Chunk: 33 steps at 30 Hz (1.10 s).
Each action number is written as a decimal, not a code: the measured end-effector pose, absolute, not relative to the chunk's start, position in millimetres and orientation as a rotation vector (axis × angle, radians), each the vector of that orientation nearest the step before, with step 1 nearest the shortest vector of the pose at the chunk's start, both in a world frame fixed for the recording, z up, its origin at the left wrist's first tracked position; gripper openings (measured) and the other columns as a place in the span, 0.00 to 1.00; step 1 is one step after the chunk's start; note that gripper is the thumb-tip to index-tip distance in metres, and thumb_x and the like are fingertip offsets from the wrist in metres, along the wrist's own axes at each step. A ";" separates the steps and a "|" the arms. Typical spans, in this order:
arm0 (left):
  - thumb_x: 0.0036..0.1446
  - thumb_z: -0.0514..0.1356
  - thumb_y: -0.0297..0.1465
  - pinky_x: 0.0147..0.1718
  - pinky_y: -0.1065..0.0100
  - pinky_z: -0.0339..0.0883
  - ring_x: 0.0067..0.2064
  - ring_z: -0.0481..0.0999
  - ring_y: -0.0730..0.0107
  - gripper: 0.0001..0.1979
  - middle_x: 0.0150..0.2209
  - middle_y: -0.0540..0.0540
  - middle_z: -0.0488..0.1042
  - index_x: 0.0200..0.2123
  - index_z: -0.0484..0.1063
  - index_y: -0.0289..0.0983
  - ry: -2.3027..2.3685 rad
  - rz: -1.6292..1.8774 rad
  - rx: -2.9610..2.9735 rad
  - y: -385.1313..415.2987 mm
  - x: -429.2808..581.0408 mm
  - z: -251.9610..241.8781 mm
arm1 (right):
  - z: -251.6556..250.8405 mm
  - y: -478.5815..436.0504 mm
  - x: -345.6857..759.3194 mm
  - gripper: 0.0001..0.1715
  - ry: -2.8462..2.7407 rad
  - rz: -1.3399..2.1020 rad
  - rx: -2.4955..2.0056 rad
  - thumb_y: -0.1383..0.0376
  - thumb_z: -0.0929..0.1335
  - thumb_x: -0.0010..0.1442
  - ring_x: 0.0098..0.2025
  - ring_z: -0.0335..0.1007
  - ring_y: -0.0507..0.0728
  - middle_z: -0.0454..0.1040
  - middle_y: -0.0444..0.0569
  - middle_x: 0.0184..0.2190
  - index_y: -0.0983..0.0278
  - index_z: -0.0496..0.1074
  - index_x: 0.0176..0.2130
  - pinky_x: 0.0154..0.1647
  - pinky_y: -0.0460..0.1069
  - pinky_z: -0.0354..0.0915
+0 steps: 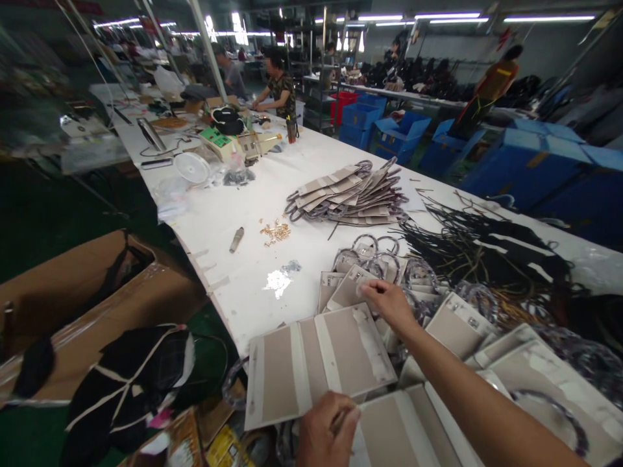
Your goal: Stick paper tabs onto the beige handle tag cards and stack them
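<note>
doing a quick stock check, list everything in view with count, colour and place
handled panels: many, beige-grey, piled across the near table
farther panel stack: one, beige-grey, mid-table
table: one, white, centre
small metal pieces: many, gold, mid-table
small tube-like item: one, greyish, beside them
straps: many, mostly dark, table's right side
round disc: one, white, far left tabletop
machine: one, green and cream, behind disc
cardboard box: one, brown, left floor
tied bundle: one, black, lower left
boxes: several, blue, right background
co-workers: several, varied clothing, background
left hand: one, bare, panel's near edge
right hand: one, bare, over a smaller panel
</note>
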<state>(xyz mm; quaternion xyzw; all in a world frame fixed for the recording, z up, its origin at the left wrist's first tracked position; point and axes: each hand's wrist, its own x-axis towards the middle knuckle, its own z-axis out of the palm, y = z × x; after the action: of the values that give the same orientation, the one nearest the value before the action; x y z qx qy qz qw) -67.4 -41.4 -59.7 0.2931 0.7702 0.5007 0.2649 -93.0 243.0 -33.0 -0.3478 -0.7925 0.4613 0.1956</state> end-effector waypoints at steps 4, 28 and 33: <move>0.60 0.61 0.43 0.29 0.71 0.63 0.27 0.71 0.70 0.13 0.24 0.52 0.72 0.29 0.75 0.40 2.027 1.314 0.578 -45.6 -64.4 -91.8 | -54.2 267.3 -126.8 0.19 -2.211 1.212 -1.036 0.52 0.68 0.55 0.33 0.72 0.59 0.80 0.48 0.30 0.63 0.81 0.33 0.36 0.51 0.64; 0.52 0.67 0.43 0.30 0.68 0.69 0.27 0.74 0.66 0.33 0.24 0.53 0.73 0.58 0.73 0.33 2.015 1.384 0.478 -62.8 -38.2 -60.9 | 2.5 197.3 5.4 0.17 -2.170 1.569 -0.838 0.53 0.67 0.62 0.30 0.69 0.55 0.76 0.45 0.30 0.62 0.79 0.41 0.33 0.48 0.64; 0.50 0.68 0.47 0.32 0.68 0.72 0.28 0.76 0.64 0.22 0.25 0.50 0.76 0.43 0.83 0.37 2.100 1.235 0.818 -44.1 -21.8 -40.3 | 23.7 120.5 104.5 0.08 -2.271 1.701 -0.597 0.64 0.74 0.55 0.38 0.74 0.54 0.78 0.44 0.36 0.58 0.82 0.38 0.40 0.46 0.64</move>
<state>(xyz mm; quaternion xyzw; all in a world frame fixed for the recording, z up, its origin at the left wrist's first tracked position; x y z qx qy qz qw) -21.8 -44.1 -40.3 0.3052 0.7841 0.4612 0.2818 104.5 120.5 23.7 -0.2045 -0.7775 0.5823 0.1208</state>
